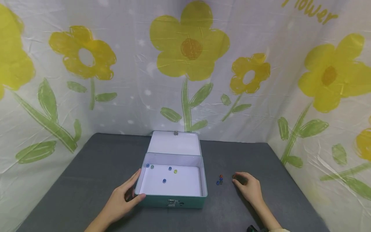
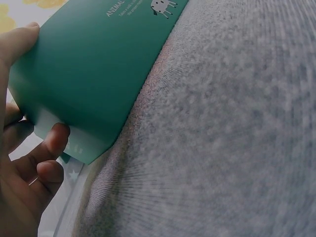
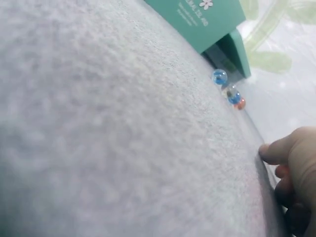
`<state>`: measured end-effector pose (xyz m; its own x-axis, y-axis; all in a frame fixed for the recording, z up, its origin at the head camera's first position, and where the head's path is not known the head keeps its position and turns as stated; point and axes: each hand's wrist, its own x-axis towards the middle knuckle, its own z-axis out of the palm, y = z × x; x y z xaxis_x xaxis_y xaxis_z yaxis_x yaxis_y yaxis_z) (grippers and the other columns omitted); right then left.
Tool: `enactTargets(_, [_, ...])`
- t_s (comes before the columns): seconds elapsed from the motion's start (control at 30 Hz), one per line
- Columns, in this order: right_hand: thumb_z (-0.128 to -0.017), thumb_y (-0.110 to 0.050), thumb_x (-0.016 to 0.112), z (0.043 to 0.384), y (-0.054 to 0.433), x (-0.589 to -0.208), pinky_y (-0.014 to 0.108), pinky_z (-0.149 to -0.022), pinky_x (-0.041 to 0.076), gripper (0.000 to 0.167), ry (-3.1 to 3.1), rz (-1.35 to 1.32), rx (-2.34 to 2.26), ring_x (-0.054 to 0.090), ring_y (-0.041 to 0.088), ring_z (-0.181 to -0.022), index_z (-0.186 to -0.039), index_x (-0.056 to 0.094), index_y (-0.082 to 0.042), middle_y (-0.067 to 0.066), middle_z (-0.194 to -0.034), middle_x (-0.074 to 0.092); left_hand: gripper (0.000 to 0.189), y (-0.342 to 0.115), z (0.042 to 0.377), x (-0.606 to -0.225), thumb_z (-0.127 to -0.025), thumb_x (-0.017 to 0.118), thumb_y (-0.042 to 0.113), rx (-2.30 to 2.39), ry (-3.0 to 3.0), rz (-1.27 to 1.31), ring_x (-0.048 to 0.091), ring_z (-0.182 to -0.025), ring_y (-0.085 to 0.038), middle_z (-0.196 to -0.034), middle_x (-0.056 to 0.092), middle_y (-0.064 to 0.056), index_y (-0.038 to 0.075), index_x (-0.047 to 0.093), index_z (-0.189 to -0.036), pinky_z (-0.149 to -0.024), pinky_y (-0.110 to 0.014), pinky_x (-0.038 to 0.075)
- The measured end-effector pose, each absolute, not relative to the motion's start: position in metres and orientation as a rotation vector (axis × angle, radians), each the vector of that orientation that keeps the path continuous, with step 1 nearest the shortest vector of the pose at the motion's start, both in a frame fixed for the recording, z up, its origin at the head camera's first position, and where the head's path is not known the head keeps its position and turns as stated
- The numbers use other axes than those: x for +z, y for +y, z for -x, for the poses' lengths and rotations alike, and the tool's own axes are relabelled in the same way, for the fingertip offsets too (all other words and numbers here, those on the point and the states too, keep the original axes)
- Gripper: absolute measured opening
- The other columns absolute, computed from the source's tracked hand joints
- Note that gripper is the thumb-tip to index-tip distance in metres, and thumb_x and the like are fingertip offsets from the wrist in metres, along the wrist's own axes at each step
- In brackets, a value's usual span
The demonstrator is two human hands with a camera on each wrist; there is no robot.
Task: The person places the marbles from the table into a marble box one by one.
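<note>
A green metal box (image 1: 174,201) with a white inside stands on the dark table, its lid (image 1: 174,142) laid back. Several blue, green and yellow glass marbles (image 1: 164,181) lie scattered on its floor. My left hand (image 1: 123,195) holds the box's near left corner, thumb at the front and fingers along the left side. Right of the box, a small cluster of marbles (image 1: 221,179) rests on the table, blue and orange ones among them. Just beyond it, my right hand (image 1: 250,188) pinches an orange-brown marble (image 1: 233,176) at the fingertips, low over the table; the fingers partly hide it.
The dark grey cloth-covered table (image 1: 116,161) spreads around the box. A white curtain (image 1: 130,80) printed with yellow flowers hangs behind and on both sides. A metal latch (image 1: 172,202) sits on the box's front.
</note>
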<state>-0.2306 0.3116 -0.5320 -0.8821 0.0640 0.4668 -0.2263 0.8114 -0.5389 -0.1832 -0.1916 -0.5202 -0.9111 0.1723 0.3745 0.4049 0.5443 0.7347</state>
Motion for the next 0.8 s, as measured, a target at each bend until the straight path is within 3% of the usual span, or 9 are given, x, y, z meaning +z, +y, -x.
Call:
enactTargets(0.13, [-0.085, -0.005, 0.088, 0.234, 0.309, -0.533, 0.052, -0.079, 0.06, 0.019, -2.51, -0.128, 0.779, 0.076, 0.036, -0.099, -0.104, 0.082, -0.005, 0.011, -0.102, 0.081, 0.082, -0.191, 0.183, -0.518, -0.092, 0.085, 0.029, -1.312, -2.539, 0.471, 0.047, -0.073, -0.001, -0.161, 0.048, -0.018, 0.016, 0.046, -0.162, -0.06, -0.022, 0.043])
enactTargets(0.53, [-0.088, -0.007, 0.086, 0.233, 0.311, -0.529, 0.043, -0.078, 0.063, 0.015, -2.535, -0.034, 0.956, 0.076, 0.039, -0.103, -0.103, 0.083, -0.005, 0.012, -0.102, 0.081, 0.082, -0.191, 0.182, -0.519, -0.091, 0.086, 0.028, -1.314, -2.543, 0.456, 0.051, -0.079, -0.002, -0.162, 0.048, -0.016, 0.018, 0.046, -0.162, -0.06, -0.022, 0.044])
enactTargets(0.67, [-0.091, -0.012, 0.085, 0.232, 0.312, -0.525, 0.027, -0.07, 0.059, 0.016, -2.541, 0.075, 1.117, 0.078, 0.028, -0.101, -0.106, 0.083, -0.007, 0.011, -0.106, 0.082, 0.082, -0.19, 0.182, -0.52, -0.091, 0.086, 0.028, -1.317, -2.544, 0.452, 0.053, -0.083, -0.003, -0.162, 0.048, -0.016, 0.018, 0.046, -0.162, -0.06, -0.022, 0.044])
enactTargets(0.8, [-0.095, -0.019, 0.083, 0.233, 0.309, -0.518, 0.02, -0.066, 0.054, 0.021, -2.498, 0.159, 1.328, 0.076, 0.006, -0.092, -0.111, 0.082, -0.006, 0.011, -0.112, 0.081, 0.081, -0.19, 0.182, -0.519, -0.092, 0.085, 0.029, -1.307, -2.546, 0.45, 0.055, -0.092, -0.006, -0.162, 0.047, -0.016, 0.017, 0.046, -0.162, -0.061, -0.023, 0.045])
